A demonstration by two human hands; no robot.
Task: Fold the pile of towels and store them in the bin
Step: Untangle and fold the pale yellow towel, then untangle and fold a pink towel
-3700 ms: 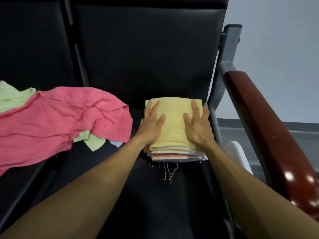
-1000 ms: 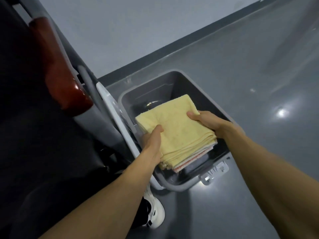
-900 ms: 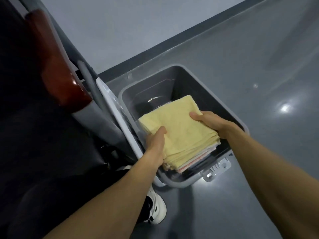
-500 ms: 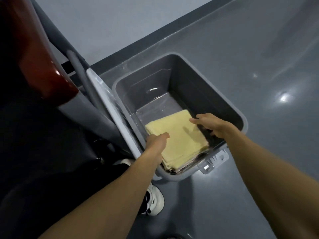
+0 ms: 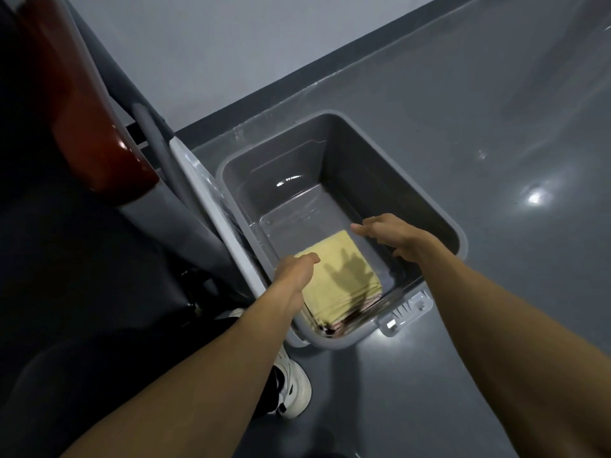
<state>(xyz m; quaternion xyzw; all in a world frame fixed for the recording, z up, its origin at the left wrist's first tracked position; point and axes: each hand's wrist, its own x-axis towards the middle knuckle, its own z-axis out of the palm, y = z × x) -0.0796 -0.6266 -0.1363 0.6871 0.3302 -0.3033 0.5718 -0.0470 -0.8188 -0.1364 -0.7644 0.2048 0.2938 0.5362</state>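
The stack of folded towels, pale yellow on top (image 5: 337, 276), lies on the floor of the grey plastic bin (image 5: 390, 166), tucked into its near end. Both hands hover above it holding nothing: the left hand (image 5: 296, 269) loose, the right hand (image 5: 393, 234) with fingers spread. The soft, light cloth looks likely to slump unless gripped from two opposite sides.

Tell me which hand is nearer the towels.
Left. The left hand hovers over the towels' left edge; the right hand hangs above their far right corner, inside the bin.
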